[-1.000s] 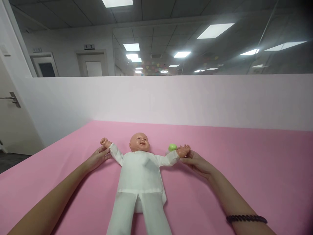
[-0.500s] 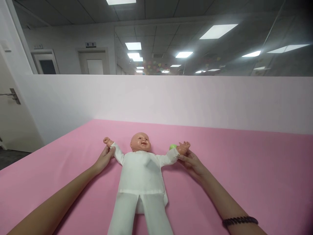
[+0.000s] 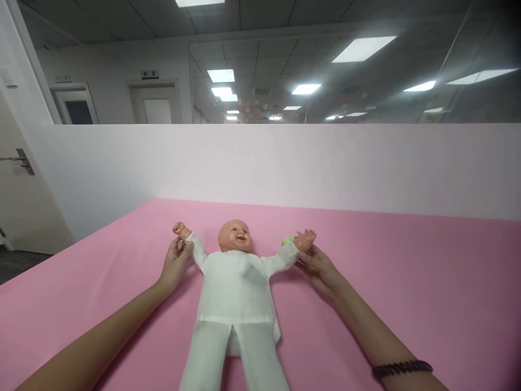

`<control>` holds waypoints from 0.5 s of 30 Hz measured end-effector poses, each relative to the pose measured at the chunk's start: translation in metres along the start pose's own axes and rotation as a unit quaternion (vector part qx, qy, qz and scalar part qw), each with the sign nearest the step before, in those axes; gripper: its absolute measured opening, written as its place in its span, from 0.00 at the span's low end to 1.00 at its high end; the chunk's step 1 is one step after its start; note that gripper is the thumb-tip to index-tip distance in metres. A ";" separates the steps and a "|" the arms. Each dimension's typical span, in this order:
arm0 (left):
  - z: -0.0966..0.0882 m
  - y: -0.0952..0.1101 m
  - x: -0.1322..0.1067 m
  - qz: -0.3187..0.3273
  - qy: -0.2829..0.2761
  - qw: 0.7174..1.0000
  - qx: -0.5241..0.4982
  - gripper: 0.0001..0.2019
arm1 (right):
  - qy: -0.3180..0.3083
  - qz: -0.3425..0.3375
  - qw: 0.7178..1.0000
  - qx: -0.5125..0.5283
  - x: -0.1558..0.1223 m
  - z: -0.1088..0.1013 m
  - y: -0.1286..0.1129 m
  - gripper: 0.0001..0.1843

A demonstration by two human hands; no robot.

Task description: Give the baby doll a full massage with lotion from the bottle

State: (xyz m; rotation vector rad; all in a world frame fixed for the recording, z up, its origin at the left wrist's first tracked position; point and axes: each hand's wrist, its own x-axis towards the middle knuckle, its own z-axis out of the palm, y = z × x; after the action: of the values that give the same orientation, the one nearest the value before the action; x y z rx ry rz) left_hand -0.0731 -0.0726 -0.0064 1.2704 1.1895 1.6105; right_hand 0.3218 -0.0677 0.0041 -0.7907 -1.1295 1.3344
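A baby doll [image 3: 236, 288] in a white top and white trousers lies on its back on the pink surface [image 3: 407, 293], head away from me, arms raised outward. My left hand [image 3: 176, 263] is closed around the doll's arm at the wrist on the left side. My right hand [image 3: 321, 267] pinches the doll's other wrist at the sleeve cuff on the right side. A small green object [image 3: 287, 239] lies just behind that doll hand, mostly hidden. A dark beaded bracelet [image 3: 402, 367] sits on my right wrist.
A low white partition wall [image 3: 285, 163] runs along the far edge of the pink surface. A door with a metal handle [image 3: 18, 161] is at the left. Glass walls and ceiling lights fill the background.
Both my hands have slid inward along the doll's arms and lifted them, so the doll's arms now angle upward more than a second ago.
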 end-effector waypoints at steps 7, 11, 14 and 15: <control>0.009 0.015 -0.018 0.155 -0.055 0.981 0.107 0.18 | -0.060 -0.048 0.992 -0.103 -0.011 0.037 -0.019 0.36; 0.009 0.012 -0.026 0.252 -0.107 0.931 0.242 0.18 | -0.120 -0.061 0.976 -0.174 -0.019 0.059 -0.022 0.30; 0.009 0.008 -0.027 0.369 -0.148 0.864 0.309 0.20 | -0.173 -0.066 0.956 -0.228 -0.023 0.068 -0.020 0.27; 0.009 0.008 -0.027 0.407 -0.161 0.838 0.325 0.21 | -0.187 -0.065 0.948 -0.248 -0.025 0.070 -0.019 0.27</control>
State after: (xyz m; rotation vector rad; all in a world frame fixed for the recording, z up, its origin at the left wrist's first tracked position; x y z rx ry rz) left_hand -0.0583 -0.0979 -0.0056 2.6513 1.0608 1.4369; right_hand 0.2656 -0.1059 0.0396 -0.8182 -1.8348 1.1246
